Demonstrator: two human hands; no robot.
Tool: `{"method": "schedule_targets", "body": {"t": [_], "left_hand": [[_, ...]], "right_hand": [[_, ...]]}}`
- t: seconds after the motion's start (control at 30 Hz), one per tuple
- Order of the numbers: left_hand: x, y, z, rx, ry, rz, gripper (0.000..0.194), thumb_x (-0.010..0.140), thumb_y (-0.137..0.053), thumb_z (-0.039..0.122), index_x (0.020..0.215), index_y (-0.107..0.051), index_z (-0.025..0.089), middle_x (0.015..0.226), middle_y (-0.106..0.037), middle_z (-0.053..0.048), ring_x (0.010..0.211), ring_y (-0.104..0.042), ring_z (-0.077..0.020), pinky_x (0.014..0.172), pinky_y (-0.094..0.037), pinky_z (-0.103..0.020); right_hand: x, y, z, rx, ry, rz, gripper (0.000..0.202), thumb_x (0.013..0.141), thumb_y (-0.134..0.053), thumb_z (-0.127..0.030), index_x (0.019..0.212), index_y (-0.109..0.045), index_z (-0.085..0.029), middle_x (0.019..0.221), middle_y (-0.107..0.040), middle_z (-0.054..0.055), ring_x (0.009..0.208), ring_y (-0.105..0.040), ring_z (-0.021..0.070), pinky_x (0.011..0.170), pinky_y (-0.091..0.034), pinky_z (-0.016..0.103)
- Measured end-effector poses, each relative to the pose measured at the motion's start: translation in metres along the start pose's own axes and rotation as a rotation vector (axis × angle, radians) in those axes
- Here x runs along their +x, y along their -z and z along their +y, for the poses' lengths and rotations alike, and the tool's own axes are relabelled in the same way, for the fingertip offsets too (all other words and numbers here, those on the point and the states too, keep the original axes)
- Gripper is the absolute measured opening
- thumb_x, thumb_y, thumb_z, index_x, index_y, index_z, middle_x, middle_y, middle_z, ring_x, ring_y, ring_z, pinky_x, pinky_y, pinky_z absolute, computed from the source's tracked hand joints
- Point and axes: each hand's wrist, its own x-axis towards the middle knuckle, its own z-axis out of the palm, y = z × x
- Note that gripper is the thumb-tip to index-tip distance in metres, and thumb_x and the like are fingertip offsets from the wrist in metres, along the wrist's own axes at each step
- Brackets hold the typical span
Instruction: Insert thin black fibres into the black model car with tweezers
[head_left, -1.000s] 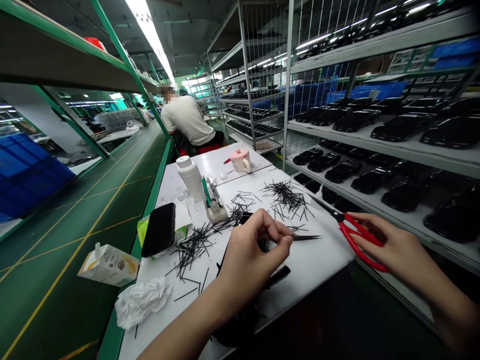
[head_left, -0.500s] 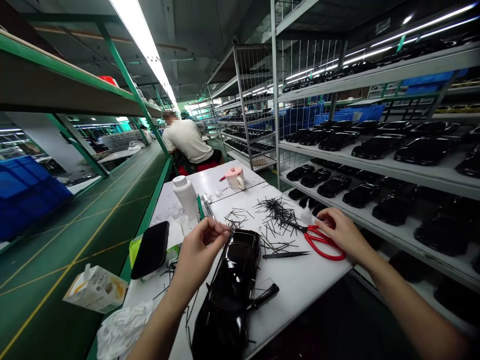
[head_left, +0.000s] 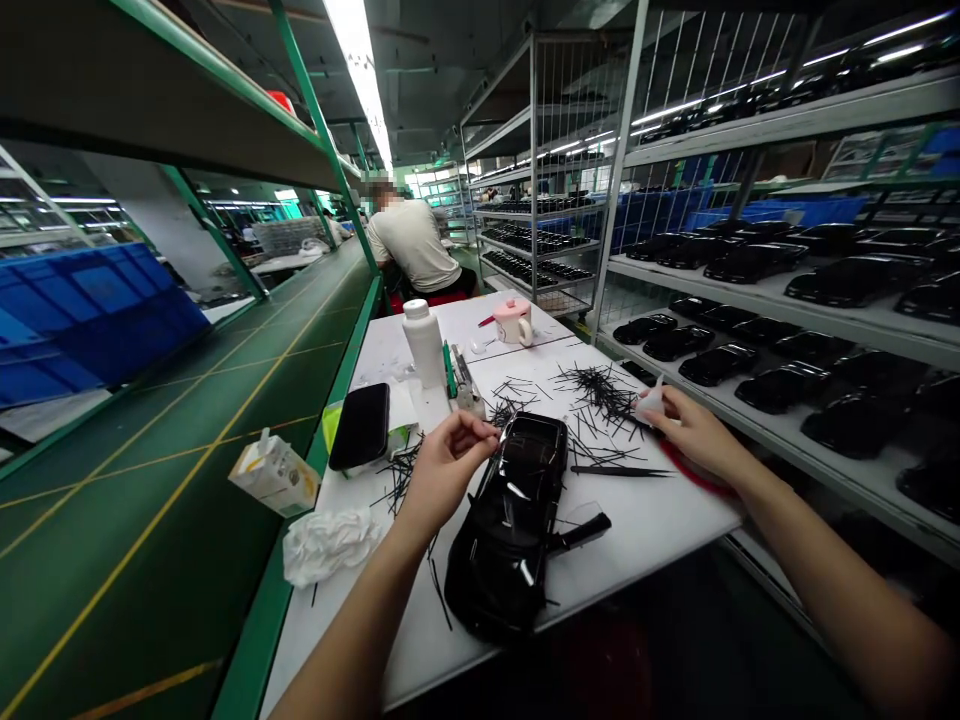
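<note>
A glossy black model car (head_left: 510,520) lies on the white table in front of me, one door swung out to the right. My left hand (head_left: 454,460) is closed in a pinch at the car's far left edge; whatever sits between its fingertips is too small to make out. At the right, my right hand (head_left: 697,435) grips a small white dropper bottle (head_left: 651,403) with a thin nozzle. Beneath that hand, red-handled scissors (head_left: 694,472) are mostly hidden. Black tweezers (head_left: 622,471) and a pile of thin black strips (head_left: 600,393) lie between the hands.
Left of the car are a phone (head_left: 361,425), crumpled white tissue (head_left: 330,545) and a drink carton (head_left: 276,475). A white bottle (head_left: 424,345) and a pink-lidded mug (head_left: 513,322) stand farther back. A rack (head_left: 795,285) of black model cars borders the right; a person (head_left: 416,240) sits ahead.
My right hand has moved from beside the scissors onto the dropper bottle and grasped it. My left hand keeps its pinch at the car. The whole view has shifted.
</note>
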Motion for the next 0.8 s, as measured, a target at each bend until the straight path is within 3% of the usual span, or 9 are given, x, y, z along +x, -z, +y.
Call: {"method": "schedule_targets", "body": {"t": [0.17,0.43,0.6,0.67,0.73,0.8], "left_hand": [[0.002,0.019,-0.011,-0.011,-0.042,0.082,0.023,0.066,-0.077,0.024,0.073,-0.057,0.017,0.086,-0.071,-0.002,0.086,-0.066,-0.0137,0.083,-0.052,-0.025],[0.018,0.052,-0.015,0.038,-0.074,0.31,0.023,0.062,-0.076,0.024,0.079,-0.061,0.017,0.087,-0.07,-0.002,0.079,-0.063,-0.0129,0.078,-0.05,-0.025],[0.019,0.066,-0.018,0.026,-0.114,0.38,0.022,0.065,-0.073,0.026,0.08,-0.06,0.017,0.089,-0.069,-0.002,0.079,-0.062,-0.0129,0.078,-0.049,-0.026],[0.02,0.07,-0.02,0.041,-0.118,0.401,0.021,0.066,-0.071,0.026,0.081,-0.06,0.017,0.089,-0.069,-0.002,0.081,-0.063,-0.0132,0.077,-0.048,-0.025],[0.022,0.071,-0.024,0.063,-0.108,0.4,0.02,0.066,-0.07,0.025,0.081,-0.06,0.017,0.089,-0.069,-0.002,0.081,-0.063,-0.0135,0.077,-0.048,-0.025],[0.024,0.072,-0.03,0.086,-0.09,0.384,0.018,0.067,-0.069,0.025,0.08,-0.06,0.017,0.088,-0.068,-0.002,0.08,-0.063,-0.0136,0.076,-0.047,-0.026]], "right_hand": [[0.005,-0.004,0.005,-0.035,-0.011,0.076,0.024,0.086,-0.056,-0.04,0.103,-0.059,-0.024,0.11,-0.072,0.007,0.1,-0.067,0.0269,0.088,-0.05,0.038],[0.043,0.008,0.01,-0.148,-0.029,0.192,0.019,0.069,-0.069,-0.033,0.083,-0.062,-0.022,0.084,-0.071,0.005,0.085,-0.067,0.0265,0.08,-0.05,0.038],[0.041,0.006,0.013,-0.073,0.018,0.289,0.037,0.061,-0.076,-0.04,0.088,-0.058,-0.022,0.08,-0.066,0.007,0.075,-0.066,0.0276,0.069,-0.053,0.042],[0.036,0.011,0.004,-0.044,0.04,0.418,0.05,0.062,-0.078,-0.043,0.1,-0.053,-0.022,0.092,-0.063,0.012,0.083,-0.064,0.03,0.074,-0.052,0.047],[0.033,0.011,-0.019,-0.036,0.074,0.541,0.056,0.069,-0.076,-0.045,0.112,-0.049,-0.023,0.105,-0.057,0.016,0.094,-0.059,0.0315,0.085,-0.047,0.054],[0.037,0.0,-0.058,-0.019,0.148,0.493,0.046,0.078,-0.07,-0.047,0.115,-0.052,-0.025,0.105,-0.057,0.012,0.096,-0.057,0.0283,0.09,-0.045,0.052]]}}
